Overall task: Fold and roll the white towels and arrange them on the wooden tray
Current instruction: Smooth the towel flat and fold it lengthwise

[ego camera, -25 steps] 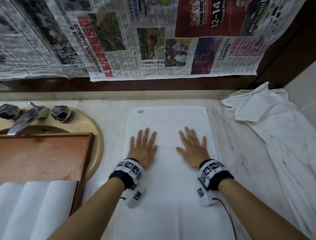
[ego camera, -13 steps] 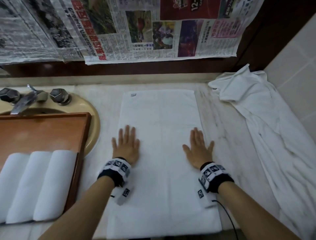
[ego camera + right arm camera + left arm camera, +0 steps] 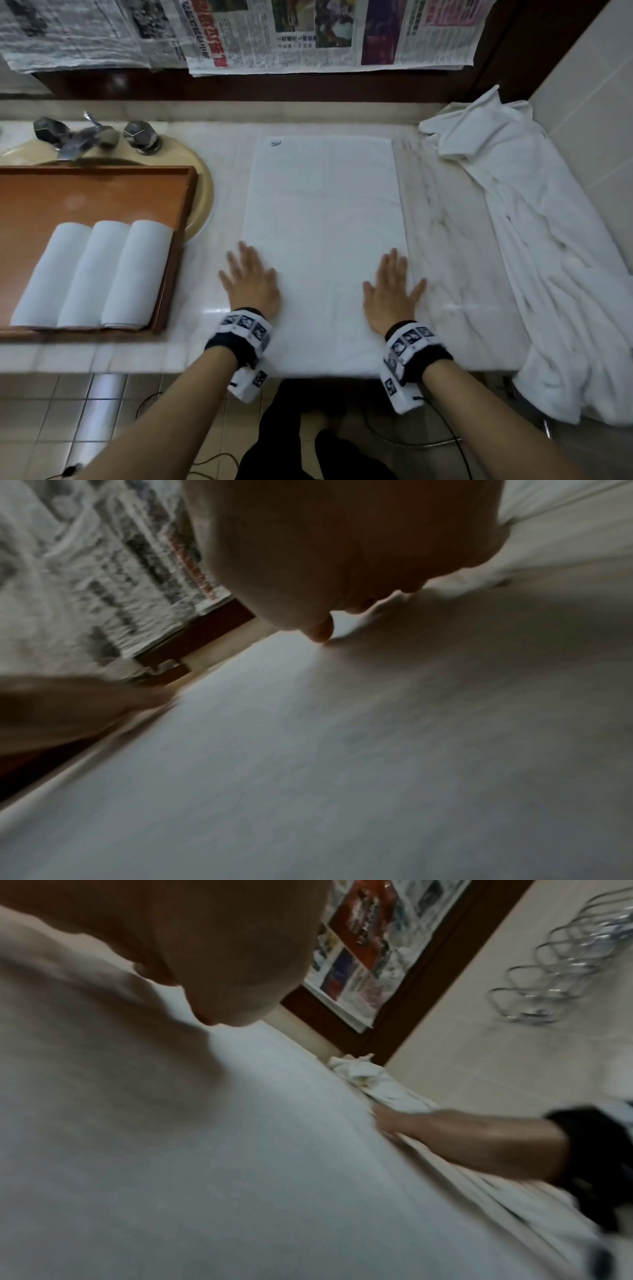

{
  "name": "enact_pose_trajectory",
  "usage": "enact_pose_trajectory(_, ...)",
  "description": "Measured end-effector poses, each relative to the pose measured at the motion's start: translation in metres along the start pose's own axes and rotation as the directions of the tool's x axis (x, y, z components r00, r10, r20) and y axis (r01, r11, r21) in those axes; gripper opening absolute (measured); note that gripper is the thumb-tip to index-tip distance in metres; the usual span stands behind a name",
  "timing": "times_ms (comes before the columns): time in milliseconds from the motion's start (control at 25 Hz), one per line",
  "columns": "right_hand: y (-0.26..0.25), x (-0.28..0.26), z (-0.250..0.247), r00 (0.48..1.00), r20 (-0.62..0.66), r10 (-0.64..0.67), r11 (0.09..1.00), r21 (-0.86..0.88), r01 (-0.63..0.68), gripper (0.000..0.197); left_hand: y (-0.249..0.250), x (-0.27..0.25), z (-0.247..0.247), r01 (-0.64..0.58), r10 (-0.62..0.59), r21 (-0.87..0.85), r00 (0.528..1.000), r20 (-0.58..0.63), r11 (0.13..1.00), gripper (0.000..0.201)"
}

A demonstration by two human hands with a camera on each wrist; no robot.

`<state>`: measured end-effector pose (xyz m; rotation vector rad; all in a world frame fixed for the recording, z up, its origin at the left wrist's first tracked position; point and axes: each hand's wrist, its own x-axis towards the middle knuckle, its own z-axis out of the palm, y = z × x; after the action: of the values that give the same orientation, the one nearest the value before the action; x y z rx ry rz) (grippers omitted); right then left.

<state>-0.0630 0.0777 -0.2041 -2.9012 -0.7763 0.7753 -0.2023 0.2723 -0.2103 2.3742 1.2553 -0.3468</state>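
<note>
Three rolled towels (image 3: 92, 274) lie side by side in the tray (image 3: 102, 192) over the sink (image 3: 202, 205). Left hand (image 3: 251, 284) and right hand (image 3: 392, 291), fingers spread flat, press the flat towel's (image 3: 325, 205) near edges; loose towels (image 3: 548, 257) lie heaped at right.

White towel (image 3: 325, 240) flat — three rolls (image 3: 92, 274) on tray (image 3: 102, 192).

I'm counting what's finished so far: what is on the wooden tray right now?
Three rolled white towels lie side by side at the near end of the wooden tray; its far part shows bare wood. The tray's left edge is out of frame, so anything there cannot be seen.
</note>
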Motion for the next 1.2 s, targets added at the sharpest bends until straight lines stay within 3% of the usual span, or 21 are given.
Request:
enact_pose_trajectory(80,-0.028,-0.023,0.017,0.944,0.025,-0.329,0.942,-0.054,0.33,0.063,0.032,-0.032,0.021,-0.307,0.307,-0.008,0.95,0.053,0.952,0.059)
enact_pose_trajectory(120,-0.03,-0.033,0.027,0.899,0.064,-0.434,0.895,-0.081,0.438,0.061,0.036,-0.046,0.031,-0.407,0.406,-0.007,0.909,0.093,0.913,0.058)
enact_pose_trajectory(160,-0.022,-0.038,0.032,0.889,0.073,-0.453,0.884,-0.097,0.458,0.061,0.028,-0.051,0.036,-0.442,0.438,0.022,0.894,0.095,0.897,0.058)
enact_pose_trajectory(200,-0.006,-0.036,0.033,0.924,0.043,-0.381,0.918,-0.098,0.384,0.061,0.012,-0.05,0.037,-0.393,0.39,0.051,0.919,0.063,0.918,0.057)
enact_pose_trajectory(280,0.021,-0.027,0.029,0.994,-0.017,-0.111,0.992,-0.061,0.109,0.063,-0.018,-0.041,0.03,-0.138,0.138,0.055,0.99,-0.011,0.989,0.058)
enact_pose_trajectory(320,0.027,-0.027,0.025,1.0,-0.016,-0.014,0.999,-0.047,0.013,0.064,-0.025,-0.041,0.025,-0.03,0.031,0.033,0.999,-0.013,0.999,0.059)
enact_pose_trajectory(360,0.023,-0.028,0.024,0.999,-0.039,-0.013,1.0,-0.028,0.012,0.065,-0.022,-0.043,0.024,-0.015,0.015,0.004,1.0,-0.005,1.0,0.059)
enact_pose_trajectory(480,-0.017,-0.041,0.036,0.927,-0.104,-0.361,0.932,-0.05,0.358,0.06,0.022,-0.065,0.044,-0.31,0.31,-0.002,0.951,0.015,0.951,0.057)
enact_pose_trajectory(560,-0.025,-0.049,0.054,0.886,-0.074,-0.459,0.887,-0.101,0.451,0.057,0.03,-0.077,0.063,-0.378,0.378,0.068,0.926,0.014,0.923,0.057)
enact_pose_trajectory(680,-0.001,-0.046,0.064,0.907,-0.152,-0.392,0.917,-0.14,0.373,0.062,0.007,-0.074,0.066,-0.33,0.344,0.16,0.937,-0.067,0.93,0.06)
enact_pose_trajectory(1000,0.031,-0.047,0.063,0.944,-0.21,-0.255,0.964,-0.133,0.231,0.063,-0.051,-0.067,0.047,-0.211,0.22,0.096,0.971,-0.096,0.973,0.06)
enact_pose_trajectory(1080,0.031,-0.042,0.055,0.983,-0.165,-0.074,0.997,-0.043,0.068,0.064,-0.059,-0.066,0.039,-0.108,0.109,0.025,0.993,-0.053,0.994,0.058)
enact_pose_trajectory(1160,0.021,-0.034,0.038,0.981,-0.117,0.153,0.985,0.097,-0.142,0.067,-0.051,-0.06,0.025,0.046,-0.047,-0.075,0.999,-0.011,0.996,0.06)
enact_pose_trajectory(1200,0.01,-0.032,0.029,0.981,-0.101,0.166,0.981,0.119,-0.154,0.067,-0.039,-0.056,0.018,0.04,-0.04,-0.113,0.999,0.003,0.993,0.06)
